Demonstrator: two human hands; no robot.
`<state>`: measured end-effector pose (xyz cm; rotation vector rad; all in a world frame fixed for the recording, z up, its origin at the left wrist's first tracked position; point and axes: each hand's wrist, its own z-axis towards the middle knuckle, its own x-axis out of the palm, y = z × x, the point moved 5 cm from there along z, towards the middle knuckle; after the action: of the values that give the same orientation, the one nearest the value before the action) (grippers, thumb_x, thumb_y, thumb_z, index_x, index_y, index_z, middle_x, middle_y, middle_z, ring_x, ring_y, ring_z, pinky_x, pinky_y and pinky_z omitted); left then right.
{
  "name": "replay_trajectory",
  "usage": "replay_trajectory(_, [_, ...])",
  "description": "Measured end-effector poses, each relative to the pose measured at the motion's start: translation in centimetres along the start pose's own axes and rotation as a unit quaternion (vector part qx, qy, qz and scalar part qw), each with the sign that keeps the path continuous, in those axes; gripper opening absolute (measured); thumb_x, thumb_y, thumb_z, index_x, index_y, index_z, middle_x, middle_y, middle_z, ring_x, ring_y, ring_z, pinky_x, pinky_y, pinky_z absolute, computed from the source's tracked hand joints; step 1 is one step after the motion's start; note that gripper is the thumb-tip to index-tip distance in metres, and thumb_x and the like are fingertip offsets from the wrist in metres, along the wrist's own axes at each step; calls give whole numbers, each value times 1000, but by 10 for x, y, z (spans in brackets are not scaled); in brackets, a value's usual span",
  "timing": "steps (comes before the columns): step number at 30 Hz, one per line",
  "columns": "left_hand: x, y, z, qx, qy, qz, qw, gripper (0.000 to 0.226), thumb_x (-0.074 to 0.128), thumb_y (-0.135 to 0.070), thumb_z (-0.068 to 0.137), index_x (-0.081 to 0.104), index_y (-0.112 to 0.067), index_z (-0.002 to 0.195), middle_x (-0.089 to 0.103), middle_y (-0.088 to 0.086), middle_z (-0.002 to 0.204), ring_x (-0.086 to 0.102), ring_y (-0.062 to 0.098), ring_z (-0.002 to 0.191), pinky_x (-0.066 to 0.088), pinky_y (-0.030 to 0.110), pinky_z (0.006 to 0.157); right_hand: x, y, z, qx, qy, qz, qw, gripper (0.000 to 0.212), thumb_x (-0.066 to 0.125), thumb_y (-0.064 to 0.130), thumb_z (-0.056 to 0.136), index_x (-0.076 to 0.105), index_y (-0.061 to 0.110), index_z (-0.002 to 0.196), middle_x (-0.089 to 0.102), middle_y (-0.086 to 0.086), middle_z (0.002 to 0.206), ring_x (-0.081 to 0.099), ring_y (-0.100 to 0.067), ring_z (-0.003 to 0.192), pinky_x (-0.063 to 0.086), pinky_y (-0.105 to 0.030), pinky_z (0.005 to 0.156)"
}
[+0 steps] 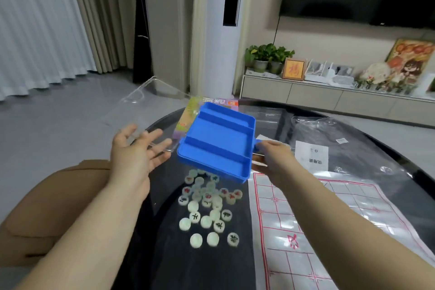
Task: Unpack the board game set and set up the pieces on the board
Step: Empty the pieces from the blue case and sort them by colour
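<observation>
**Tray tilted over a heap of pieces**

Your right hand (274, 158) grasps the blue plastic tray with three long channels (216, 139) at its right edge. The thumb sits on a small blue tab there and the fingers curl under the side. You hold the tray in the air above the black glass table (179, 254), tilted so that its near edge hangs lowest.

Directly below that near edge, the round pale-green game pieces (207, 205) lie in a loose heap on the table. Some show red characters, some show dark ones, and some lie blank side up. The few closest to the tray's edge are blurred.

Your left hand (134, 150) is released, with the palm turned towards the tray and the fingers straight and spread, gripping nothing. The clear plastic lid (150, 96) rises behind it, up and away to the left. The lid's lower edge runs behind your fingertips, and you cannot tell from here whether they touch it.

The white sheet board with red grid lines (306, 219) lies flat on the table under your right forearm, and the heap sits just beside its left edge. Beyond the board lies a crumpled clear plastic bag (353, 139) with a white label (312, 155) on it. A colourful cardboard box (186, 117) shows behind the tray's far left corner. A brown cushion (54, 195) lies left of the table, beneath your left forearm.
</observation>
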<state>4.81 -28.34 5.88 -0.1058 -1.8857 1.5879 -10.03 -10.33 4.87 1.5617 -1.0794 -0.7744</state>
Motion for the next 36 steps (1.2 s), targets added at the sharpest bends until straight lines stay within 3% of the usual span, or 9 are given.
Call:
replay_trajectory(3, [32,16,13,-29,16,62,998,33,41,-7,95,33,-18,125,57,6,95,61,14,62,49,18,44,-26,13,12,-5,-20,5,1000,25,36,-2,94,47,8,73,53,-7,74,54,-17,63,51,-23,46])
replay_trajectory(7, [80,42,29,-59,54,150,986,15,45,-4,92,46,-16,84,53,-3,77,51,11,60,46,18,45,-58,30,35,-25,-74,-33,996,22,37,-4,92,50,3,76,56,-16,91,56,-23,64,54,-28,49])
replay_trajectory(10, [112,59,42,-67,73,168,981,21,41,-4,94,46,-15,76,51,0,75,49,13,59,44,14,39,-79,37,53,-30,-104,-51,993,19,36,-6,92,53,-8,101,55,-19,93,56,-28,76,51,-32,67])
replay_trajectory(16, [139,77,70,-112,67,110,985,18,43,6,90,47,-7,78,55,16,98,56,23,60,50,21,43,-109,41,95,-53,-156,-26,986,17,38,-3,92,51,6,85,53,-7,69,57,-14,41,46,-14,34])
replay_trajectory(21, [139,97,84,-145,49,34,988,15,42,8,90,40,-4,98,53,10,77,54,22,61,51,19,42,-104,25,117,-53,-141,17,988,20,42,0,92,49,8,75,44,-7,63,40,-3,24,32,-10,29])
replay_trajectory(24, [138,111,86,-149,34,29,988,18,41,9,91,43,-3,104,51,8,70,54,19,59,53,23,59,-100,15,122,-59,-132,17,989,24,51,6,90,52,3,113,55,-12,93,62,-13,63,51,-15,52])
replay_trajectory(27, [137,113,86,-144,37,42,988,11,39,7,92,46,-1,93,57,5,48,58,13,41,52,20,51,-98,12,122,-69,-129,-40,988,40,49,1,90,44,7,129,50,-5,114,53,-21,105,48,-31,92])
replay_trajectory(30, [131,113,92,-134,47,109,984,13,42,3,92,47,1,81,57,8,66,54,5,31,49,16,42,-96,14,122,-96,-134,-125,978,43,47,-2,90,42,7,132,52,-7,124,50,-18,107,43,-28,93])
replay_trajectory(36, [118,114,100,-127,117,322,931,37,49,-23,94,46,4,119,55,8,68,52,4,28,40,12,30,-97,10,130,-125,-157,-278,940,44,46,-4,87,47,5,130,54,-10,129,53,-27,114,44,-31,90])
